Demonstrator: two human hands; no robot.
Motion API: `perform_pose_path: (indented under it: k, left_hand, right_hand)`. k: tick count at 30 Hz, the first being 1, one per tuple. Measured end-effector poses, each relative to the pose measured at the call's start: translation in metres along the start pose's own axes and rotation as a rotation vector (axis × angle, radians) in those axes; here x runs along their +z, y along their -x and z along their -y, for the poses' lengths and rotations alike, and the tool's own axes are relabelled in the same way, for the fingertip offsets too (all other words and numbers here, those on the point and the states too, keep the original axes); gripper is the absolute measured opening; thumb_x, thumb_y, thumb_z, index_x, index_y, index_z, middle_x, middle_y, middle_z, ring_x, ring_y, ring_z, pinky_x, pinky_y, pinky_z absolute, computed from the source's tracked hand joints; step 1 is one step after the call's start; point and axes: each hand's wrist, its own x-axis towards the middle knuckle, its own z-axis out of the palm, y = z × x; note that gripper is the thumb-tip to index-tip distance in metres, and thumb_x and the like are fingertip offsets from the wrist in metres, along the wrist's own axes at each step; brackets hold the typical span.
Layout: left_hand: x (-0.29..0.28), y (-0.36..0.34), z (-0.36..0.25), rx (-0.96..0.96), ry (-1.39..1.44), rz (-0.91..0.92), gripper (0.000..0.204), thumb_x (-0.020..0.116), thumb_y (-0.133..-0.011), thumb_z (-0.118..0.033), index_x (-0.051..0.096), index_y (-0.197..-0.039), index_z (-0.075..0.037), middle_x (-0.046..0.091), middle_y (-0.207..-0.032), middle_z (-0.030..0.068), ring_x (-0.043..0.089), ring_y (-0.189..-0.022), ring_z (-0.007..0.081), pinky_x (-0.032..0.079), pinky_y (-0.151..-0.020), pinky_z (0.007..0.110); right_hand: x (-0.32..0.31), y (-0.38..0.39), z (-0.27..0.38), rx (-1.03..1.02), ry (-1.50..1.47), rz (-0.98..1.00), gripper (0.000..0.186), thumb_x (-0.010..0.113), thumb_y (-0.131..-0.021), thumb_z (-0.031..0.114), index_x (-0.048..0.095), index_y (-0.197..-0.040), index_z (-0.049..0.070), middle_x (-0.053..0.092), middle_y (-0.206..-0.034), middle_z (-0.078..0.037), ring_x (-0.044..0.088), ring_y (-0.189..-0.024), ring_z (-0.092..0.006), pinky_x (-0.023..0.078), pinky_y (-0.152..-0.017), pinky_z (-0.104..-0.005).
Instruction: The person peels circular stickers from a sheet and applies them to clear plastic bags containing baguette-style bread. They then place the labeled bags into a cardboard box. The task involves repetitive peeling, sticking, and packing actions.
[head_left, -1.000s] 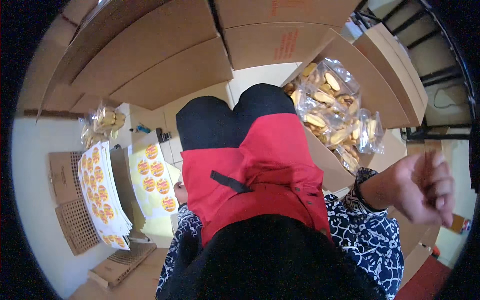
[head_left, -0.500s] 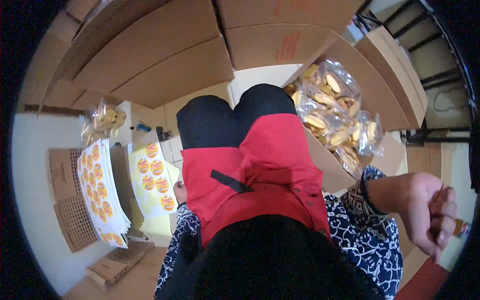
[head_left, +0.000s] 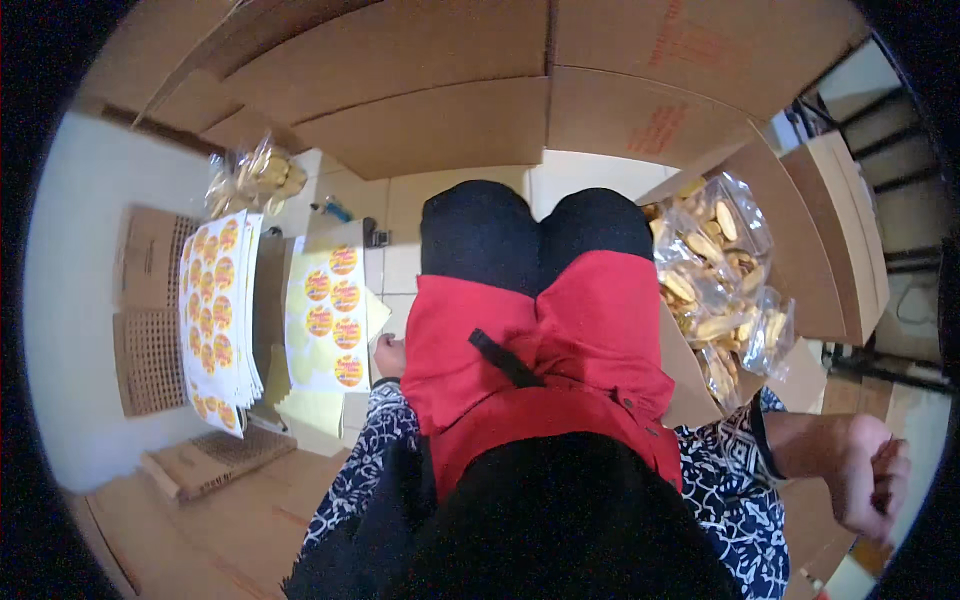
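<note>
My right hand (head_left: 868, 480) is out at the far right, past the carton, its fingers curled closed; whatever may be inside them is hidden. Beside my left thigh, my left hand (head_left: 389, 356) is small in view with its fingers drawn in, and I cannot make out anything in it. Closest to that hand is a white sheet of round red-and-yellow stickers (head_left: 320, 290), some spots bare, over pale yellow paper (head_left: 312, 410). An open carton (head_left: 815, 240) at my right holds several clear bags of sliced, yellowish-brown dried food (head_left: 715, 240).
Farther left stands a thick stack of sticker sheets (head_left: 208, 320). Behind it sit more clear bags of food (head_left: 262, 175) and a small blue item (head_left: 335, 210) on the tiles. Large cardboard panels (head_left: 430, 125) rise ahead; flattened cardboard (head_left: 215, 460) lies at lower left.
The whole view has shifted, so my lap and the carton appear farther right. My right hand appears slightly lower, still curled. My left hand stays beside the sticker sheet.
</note>
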Motion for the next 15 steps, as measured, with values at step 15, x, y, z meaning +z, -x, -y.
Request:
perform_pose_path:
  k: [15]
  left_hand:
    - [0.020, -0.016, 0.054, 0.208, 0.007, 0.001, 0.022, 0.049, -0.075, -0.016, 0.062, -0.088, -0.004, 0.061, -0.078, 0.0227, 0.060, -0.074, 0.0369, 0.046, -0.065, 0.041]
  right_hand:
    - [0.037, 0.010, 0.028, -0.102, -0.049, -0.244, 0.035, 0.045, -0.083, 0.050, 0.036, -0.057, 0.029, 0.023, -0.041, 0.015, 0.022, -0.033, -0.0033, 0.020, -0.038, -0.0205]
